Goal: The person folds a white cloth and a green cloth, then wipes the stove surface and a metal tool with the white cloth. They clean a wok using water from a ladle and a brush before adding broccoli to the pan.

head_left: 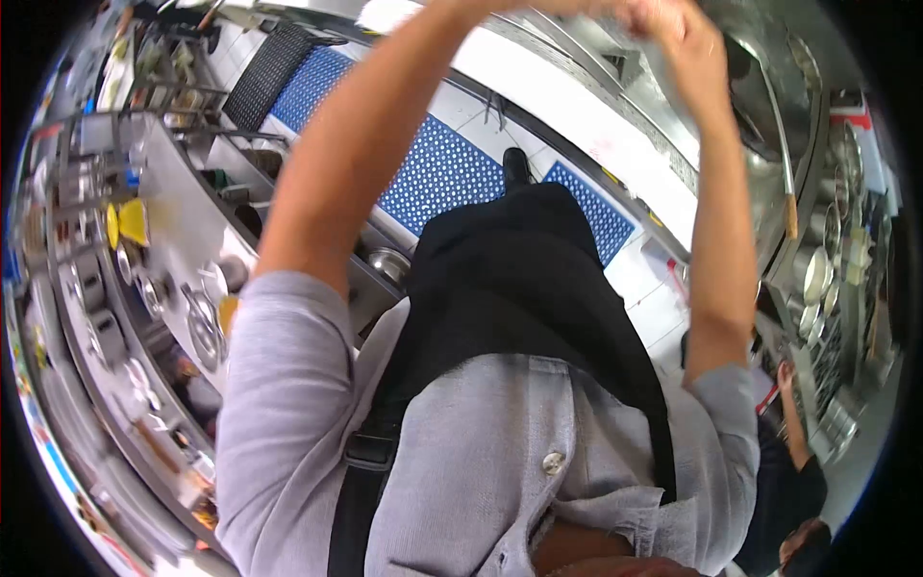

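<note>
Grey-sleeved arms rise overhead; right hand [673, 29] looks loosely closed, left hand is out of frame, above blue floor mats [442, 168].

No text, label, brand, number or sign is showing clearly enough to be read. Coloured packaging along the shelves [58, 462] at the left edge and a red-and-white patch [850, 113] at the upper right are appearing only as blurred colour, with no letters coming through.
</note>
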`<state>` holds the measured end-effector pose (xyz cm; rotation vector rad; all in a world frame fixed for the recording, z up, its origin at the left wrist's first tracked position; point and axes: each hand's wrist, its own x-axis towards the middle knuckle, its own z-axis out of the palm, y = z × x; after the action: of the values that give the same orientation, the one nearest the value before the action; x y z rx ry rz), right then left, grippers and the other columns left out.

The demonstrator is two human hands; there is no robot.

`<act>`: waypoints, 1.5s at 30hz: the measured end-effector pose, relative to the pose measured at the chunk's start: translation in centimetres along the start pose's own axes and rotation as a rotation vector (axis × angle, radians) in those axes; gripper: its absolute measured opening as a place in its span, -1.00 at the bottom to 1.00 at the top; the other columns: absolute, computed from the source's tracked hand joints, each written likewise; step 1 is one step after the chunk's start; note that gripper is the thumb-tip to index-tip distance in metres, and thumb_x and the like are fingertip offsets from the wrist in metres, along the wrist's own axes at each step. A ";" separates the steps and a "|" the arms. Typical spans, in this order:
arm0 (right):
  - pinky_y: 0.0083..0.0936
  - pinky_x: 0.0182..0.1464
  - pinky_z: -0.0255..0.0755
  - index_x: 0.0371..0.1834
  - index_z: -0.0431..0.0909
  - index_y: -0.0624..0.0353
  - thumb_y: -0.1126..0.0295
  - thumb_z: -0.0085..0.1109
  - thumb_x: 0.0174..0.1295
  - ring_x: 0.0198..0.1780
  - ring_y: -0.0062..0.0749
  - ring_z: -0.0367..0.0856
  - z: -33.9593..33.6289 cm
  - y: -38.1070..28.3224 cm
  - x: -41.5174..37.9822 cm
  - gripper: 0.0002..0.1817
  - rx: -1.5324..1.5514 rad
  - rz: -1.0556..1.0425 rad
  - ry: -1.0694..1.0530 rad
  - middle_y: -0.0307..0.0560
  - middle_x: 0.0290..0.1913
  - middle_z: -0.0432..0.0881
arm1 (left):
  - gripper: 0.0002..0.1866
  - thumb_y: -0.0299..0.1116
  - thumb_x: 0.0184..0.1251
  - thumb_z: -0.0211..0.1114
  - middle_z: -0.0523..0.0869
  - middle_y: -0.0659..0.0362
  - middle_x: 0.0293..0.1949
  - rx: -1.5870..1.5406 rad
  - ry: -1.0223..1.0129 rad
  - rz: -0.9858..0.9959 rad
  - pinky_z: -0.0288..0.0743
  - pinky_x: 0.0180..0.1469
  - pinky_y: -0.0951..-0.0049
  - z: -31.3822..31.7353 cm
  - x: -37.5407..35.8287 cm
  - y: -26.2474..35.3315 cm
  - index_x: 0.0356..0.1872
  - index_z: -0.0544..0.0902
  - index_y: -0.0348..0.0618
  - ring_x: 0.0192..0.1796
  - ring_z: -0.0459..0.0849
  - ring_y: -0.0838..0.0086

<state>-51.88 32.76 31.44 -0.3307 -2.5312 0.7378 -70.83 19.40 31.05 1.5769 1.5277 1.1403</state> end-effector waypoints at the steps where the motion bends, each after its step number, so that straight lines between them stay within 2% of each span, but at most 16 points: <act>1: -0.49 -0.18 0.59 -0.02 0.75 0.27 0.27 0.23 0.47 -0.29 -0.48 0.72 2.6 0.1 -3.1 -0.72 0.499 -0.049 0.040 -0.14 -0.27 0.78 | -0.36 0.14 0.43 0.30 0.73 0.04 0.10 0.230 0.108 -0.313 0.56 0.22 0.20 2.3 -4.7 -2.4 0.35 0.56 -0.05 0.13 0.69 0.27; 2: -0.52 -0.16 0.59 0.11 0.72 0.25 0.27 0.22 0.48 -0.27 -0.48 0.74 4.6 -0.5 -6.1 -0.68 0.570 0.032 -0.040 -0.12 -0.23 0.79 | -0.27 0.41 0.45 0.09 0.79 0.17 -0.20 0.185 0.142 -0.143 0.64 0.01 0.39 4.7 -8.8 -1.5 0.09 0.72 -0.10 -0.14 0.73 0.44; 4: -0.50 -0.18 0.57 0.00 0.73 0.28 0.29 0.16 0.50 -0.31 -0.54 0.68 9.6 0.2 -12.7 -0.72 0.638 0.221 -0.136 -0.12 -0.31 0.77 | -0.44 0.19 0.47 0.28 0.78 0.21 -0.25 -0.255 0.201 -0.363 0.59 -0.12 0.46 11.1 -15.2 -7.0 -0.02 0.74 -0.20 -0.18 0.68 0.55; 6: -0.49 -0.21 0.54 -0.08 0.74 0.33 0.28 0.18 0.45 -0.32 -0.53 0.67 12.6 1.2 -18.9 -0.71 0.406 0.237 -0.217 -0.09 -0.36 0.76 | -0.58 -0.04 0.41 0.44 0.78 0.29 -0.24 -0.339 0.349 -0.211 0.61 -0.14 0.51 17.2 -21.4 -8.6 -0.01 0.73 -0.22 -0.22 0.66 0.64; 8: -0.47 -0.18 0.55 -0.11 0.74 0.34 0.30 0.19 0.44 -0.29 -0.51 0.68 12.7 -0.5 -22.7 -0.71 0.349 0.389 -0.378 -0.08 -0.34 0.77 | -0.56 -0.23 0.32 0.40 0.78 0.21 -0.12 -0.525 0.289 -0.316 0.60 0.00 0.44 22.9 -25.6 -11.5 0.16 0.67 -0.22 -0.10 0.68 0.53; 10: -0.49 -0.14 0.54 -0.13 0.73 0.35 0.32 0.20 0.42 -0.25 -0.50 0.68 14.6 0.9 -26.2 -0.73 0.491 0.302 -0.387 -0.09 -0.30 0.78 | -0.49 -0.37 0.19 0.40 0.78 0.16 -0.04 -0.462 0.277 -0.408 0.60 0.04 0.43 26.1 -27.6 -9.4 0.21 0.64 -0.25 -0.04 0.70 0.50; 13: -0.59 -0.19 0.53 -0.11 0.70 0.31 0.43 0.27 0.38 -0.27 -0.59 0.67 13.2 -2.5 -27.9 -0.84 0.563 0.400 -0.507 -0.17 -0.28 0.77 | -0.45 -0.38 0.11 0.49 0.75 0.07 0.06 -0.411 0.398 -0.202 0.59 0.12 0.43 30.1 -28.3 -8.1 0.18 0.65 -0.32 0.05 0.70 0.43; 15: -0.65 -0.25 0.51 -0.11 0.68 0.28 0.45 0.33 0.36 -0.33 -0.66 0.64 12.5 -3.8 -28.4 -0.86 0.641 0.466 -0.556 -0.20 -0.30 0.76 | -0.61 -0.36 0.26 0.45 0.79 0.14 -0.16 -0.393 0.450 -0.279 0.60 -0.10 0.48 32.0 -27.7 -7.9 0.07 0.71 -0.31 -0.16 0.70 0.54; 23: -0.59 -0.27 0.50 -0.14 0.66 0.29 0.35 0.36 0.37 -0.34 -0.63 0.61 10.0 0.6 -31.5 -0.79 0.527 0.393 -0.552 -0.19 -0.36 0.73 | -0.72 -0.25 0.46 0.37 0.70 0.23 -0.60 -0.421 0.432 -0.401 0.47 -0.50 0.54 33.5 -26.0 -6.1 -0.34 0.79 -0.29 -0.56 0.59 0.65; 28: -0.63 -0.25 0.41 -0.33 0.57 0.19 0.29 0.31 0.43 -0.31 -0.71 0.51 8.8 1.3 -32.9 -0.77 0.718 0.533 -0.376 -0.31 -0.39 0.61 | -0.69 -0.22 0.50 0.35 0.72 0.23 -0.55 -0.429 0.290 -0.400 0.47 -0.49 0.51 33.6 -24.0 -5.5 -0.32 0.73 -0.30 -0.53 0.59 0.66; 30: -0.63 -0.19 0.49 -0.22 0.52 0.20 0.42 0.32 0.40 -0.25 -0.68 0.57 8.2 1.8 -33.0 -0.85 0.826 0.541 -0.403 -0.28 -0.29 0.64 | -0.71 -0.23 0.49 0.34 0.72 0.24 -0.49 -0.510 0.286 -0.388 0.47 -0.43 0.50 33.6 -23.1 -5.8 -0.26 0.72 -0.32 -0.45 0.60 0.68; 33: -0.57 -0.11 0.60 -0.09 0.56 0.26 0.57 0.34 0.32 -0.14 -0.59 0.67 7.6 2.5 -33.3 -0.83 0.943 0.464 -0.401 -0.19 -0.13 0.69 | -0.69 -0.20 0.53 0.27 0.75 0.14 -0.40 -0.255 0.305 -0.294 0.56 -0.28 0.42 32.6 -22.0 -6.9 -0.18 0.72 -0.32 -0.34 0.66 0.56; 36: -0.63 -0.16 0.52 -0.07 0.59 0.28 0.60 0.27 0.34 -0.19 -0.63 0.63 7.8 5.5 -34.9 -0.86 0.593 0.450 -0.359 -0.22 -0.22 0.70 | -0.72 -0.30 0.53 0.12 0.74 0.17 -0.45 -0.299 0.303 -0.104 0.54 -0.36 0.40 32.7 -21.6 -6.8 -0.22 0.71 -0.30 -0.41 0.67 0.54; 38: -0.63 -0.15 0.50 -0.16 0.63 0.29 0.55 0.27 0.37 -0.21 -0.66 0.61 6.9 4.5 -35.1 -0.94 0.681 0.595 -0.274 -0.26 -0.29 0.69 | -0.70 -0.25 0.56 0.12 0.74 0.16 -0.44 -0.158 0.329 -0.254 0.55 -0.31 0.38 32.9 -21.0 -6.2 -0.21 0.70 -0.28 -0.37 0.68 0.52; 41: -0.61 -0.12 0.50 -0.16 0.66 0.31 0.44 0.24 0.45 -0.24 -0.69 0.60 6.9 4.6 -36.1 -0.87 0.708 0.645 -0.200 -0.29 -0.31 0.70 | -0.72 -0.25 0.55 0.18 0.72 0.17 -0.45 -0.077 0.393 -0.243 0.52 -0.31 0.42 33.8 -20.6 -6.2 -0.23 0.69 -0.28 -0.38 0.64 0.56; 45: -0.58 -0.19 0.45 -0.15 0.70 0.31 0.30 0.25 0.47 -0.28 -0.67 0.56 7.8 5.0 -37.6 -0.75 0.762 0.653 -0.113 -0.27 -0.32 0.72 | -0.81 -0.33 0.45 0.33 0.70 0.22 -0.46 -0.251 0.251 -0.352 0.45 -0.35 0.47 33.6 -20.1 -5.8 -0.25 0.67 -0.29 -0.41 0.54 0.63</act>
<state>-23.23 20.14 8.66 -0.8557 -2.0056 1.9142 -41.56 3.99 9.28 0.9816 1.6648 1.2981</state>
